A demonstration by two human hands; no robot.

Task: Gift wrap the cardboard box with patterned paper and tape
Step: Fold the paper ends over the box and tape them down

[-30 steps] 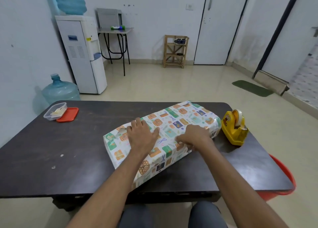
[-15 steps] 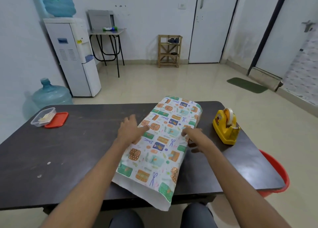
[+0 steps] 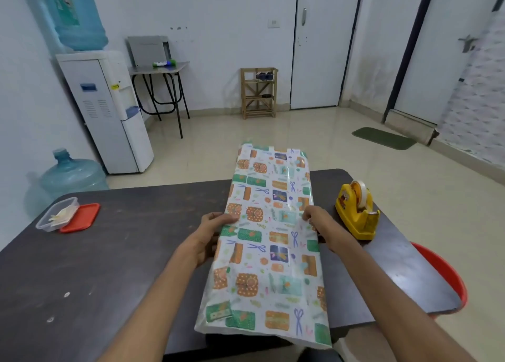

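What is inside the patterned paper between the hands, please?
Only the patterned paper shows, gripped by the left hand and right hand; the cardboard box inside is fully covered, unseen.

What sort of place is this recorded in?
Likely a small office or spare room in a home, hard to say which: a water dispenser with a spare water jug on the floor, a shoe rack beside the door, and a plain dark table.

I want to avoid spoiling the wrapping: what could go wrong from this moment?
The loose paper end of the patterned paper-wrapped box overhangs the near edge of the dark table; it may crumple or tear. The right hand grips the box close to the yellow tape dispenser and might knock it.
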